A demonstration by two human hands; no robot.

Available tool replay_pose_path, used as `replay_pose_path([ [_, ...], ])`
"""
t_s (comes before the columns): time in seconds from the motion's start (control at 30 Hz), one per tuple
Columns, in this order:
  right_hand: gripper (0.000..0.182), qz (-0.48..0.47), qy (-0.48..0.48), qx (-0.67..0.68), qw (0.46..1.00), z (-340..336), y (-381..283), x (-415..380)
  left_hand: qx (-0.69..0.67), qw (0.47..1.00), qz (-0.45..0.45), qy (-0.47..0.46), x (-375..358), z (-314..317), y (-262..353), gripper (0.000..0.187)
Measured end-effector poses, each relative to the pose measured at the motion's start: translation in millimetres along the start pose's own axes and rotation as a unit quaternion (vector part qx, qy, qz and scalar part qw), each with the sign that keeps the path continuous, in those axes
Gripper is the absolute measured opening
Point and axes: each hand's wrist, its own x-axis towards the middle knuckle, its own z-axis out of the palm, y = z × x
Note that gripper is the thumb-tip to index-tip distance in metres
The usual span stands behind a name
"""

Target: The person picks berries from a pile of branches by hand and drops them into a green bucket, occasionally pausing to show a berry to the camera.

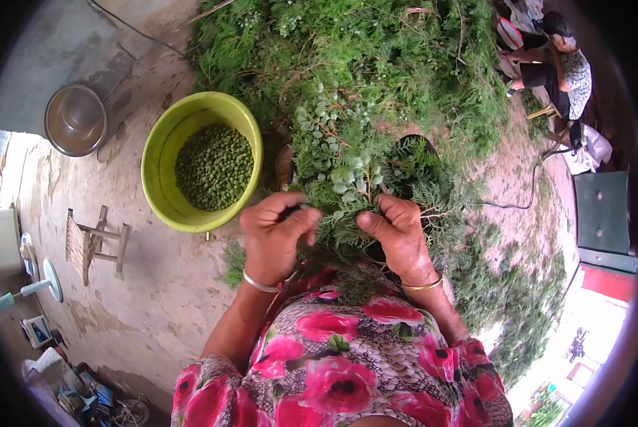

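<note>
My right hand [399, 238] pinches a leafy evergreen sprig [357, 178] between thumb and fingers. Pale green, knobbly seed cones show among its flat foliage. Just left of the sprig is my left hand [280, 231], its thumb and fingers curled together and slightly blurred; whatever may be between them is hidden. Beyond that hand, to the left, stands a yellow-green plastic tub [154, 203]. Many small round green cones [216, 167] cover its bottom. More cut foliage lies beneath and in front of both hands, partly over a dark rounded rim [420, 142].
A large heap of evergreen branches [376, 50] spreads ahead. At left are a metal basin [57, 128] and a small wooden stool [84, 245]. Another person [575, 78] sits at the far right. A dark cable [525, 204] runs across the right floor, near scattered greenery.
</note>
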Motion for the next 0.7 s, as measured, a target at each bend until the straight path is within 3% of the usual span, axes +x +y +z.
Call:
replay_pose_path([
  [0.03,0.026,0.000,0.000,0.000,1.000,-2,-1,0,0.121,0.991,0.057,0.034,2,-5,1,0.015],
  [0.07,0.029,0.011,0.021,0.008,1.000,-5,-4,0,0.119,0.986,0.074,0.093,7,-16,3,0.013],
  [0.1,0.032,0.021,0.042,0.017,0.999,-8,-5,1,0.119,0.986,0.074,0.093,12,-30,9,0.013],
  [0.17,0.036,0.004,0.046,0.005,0.999,-8,-1,3,-0.073,0.995,0.013,0.070,14,-51,23,0.017],
  [0.2,0.037,0.010,0.045,0.013,0.999,-5,-4,4,-0.073,0.995,0.013,0.072,11,-50,29,0.017],
  [0.27,0.038,0.014,0.042,0.024,0.999,-1,-5,6,-0.196,0.978,-0.072,-0.020,1,-44,40,0.025],
  [0.3,0.039,0.006,0.031,0.004,0.999,0,-4,6,-0.239,0.969,-0.059,-0.034,-1,-32,33,0.025],
  [0.4,0.041,-0.003,0.022,-0.025,0.999,3,-2,7,-0.307,0.941,-0.129,-0.062,-15,-2,36,0.021],
  [0.5,0.040,0.011,0.022,-0.019,1.000,6,0,6,-0.259,0.952,-0.121,-0.113,-19,5,19,0.019],
  [0.57,0.040,0.012,0.022,-0.012,1.000,7,-1,8,0.009,0.997,-0.070,-0.007,-18,9,13,0.014],
  [0.6,0.040,0.011,0.022,-0.012,1.000,7,-3,7,0.082,0.996,0.007,0.022,-16,13,6,0.013],
  [0.7,0.037,-0.015,0.016,-0.052,0.998,8,-8,7,0.143,0.988,0.061,0.002,-10,19,6,0.010],
])
